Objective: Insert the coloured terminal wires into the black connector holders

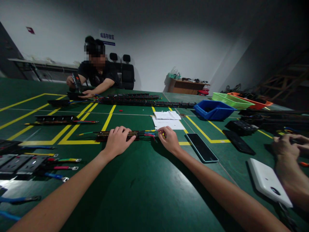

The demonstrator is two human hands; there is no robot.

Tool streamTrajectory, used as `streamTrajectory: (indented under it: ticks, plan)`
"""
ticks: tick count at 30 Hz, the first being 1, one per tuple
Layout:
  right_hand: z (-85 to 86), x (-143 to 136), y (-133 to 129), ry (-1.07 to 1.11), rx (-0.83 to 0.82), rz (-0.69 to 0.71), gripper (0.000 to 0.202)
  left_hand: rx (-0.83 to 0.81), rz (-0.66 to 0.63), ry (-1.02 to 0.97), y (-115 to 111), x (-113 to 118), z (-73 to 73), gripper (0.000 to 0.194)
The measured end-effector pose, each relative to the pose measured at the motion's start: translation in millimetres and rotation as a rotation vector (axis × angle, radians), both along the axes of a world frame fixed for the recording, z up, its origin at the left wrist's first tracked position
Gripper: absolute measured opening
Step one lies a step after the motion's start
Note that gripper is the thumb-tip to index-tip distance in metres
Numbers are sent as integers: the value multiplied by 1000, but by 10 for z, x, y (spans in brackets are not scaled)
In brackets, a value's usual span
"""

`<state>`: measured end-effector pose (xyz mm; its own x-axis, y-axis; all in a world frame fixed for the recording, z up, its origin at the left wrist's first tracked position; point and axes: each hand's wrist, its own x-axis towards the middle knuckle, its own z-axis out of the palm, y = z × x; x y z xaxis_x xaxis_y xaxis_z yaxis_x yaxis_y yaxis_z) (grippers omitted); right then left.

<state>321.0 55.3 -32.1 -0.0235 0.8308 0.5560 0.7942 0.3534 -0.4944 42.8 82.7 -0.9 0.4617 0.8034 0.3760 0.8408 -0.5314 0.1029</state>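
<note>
A narrow black power strip module [134,134] lies on the green table in front of me, with long metallic rails showing along it. My left hand [118,140] is laid over its middle, fingers and thumb closed about it. From its right end come blue, yellow and red wires [150,134]; a green-yellow wire [85,133] sticks out at the left. My right hand [167,138] is curled in a pinch at the tip of the upper yellow wire, and the fingertips partly hide that tip.
White papers [167,120] lie behind my right hand, a phone [202,148] right of it. Farther right are a blue bin [214,109], a white device [269,182] and another person's hands [287,145]. Socket modules [21,164] lie left. Across the table, a person holds a power screwdriver [76,83].
</note>
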Motion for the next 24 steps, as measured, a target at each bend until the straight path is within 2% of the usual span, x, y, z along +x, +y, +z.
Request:
streamTrajectory:
  ticks: [2,6,11,15,18,24]
  plan:
    - [-20,-1,-7,-53,12,21,23,-1,4,6,-2,2,2,47]
    - [-59,3,10,-160,-82,57,29,15,13,32,-9,7,5,47]
    - [-24,22,47,-47,-163,-53,20,19,8,10,-11,7,0,47]
    - [36,12,77,12,-270,-20,36,16,8,21,-9,10,2,47]
    - [69,-9,114,135,-335,36,39,17,10,29,-8,12,5,47]
    - [141,-23,134,581,-589,169,34,2,1,-14,-2,15,-3,48]
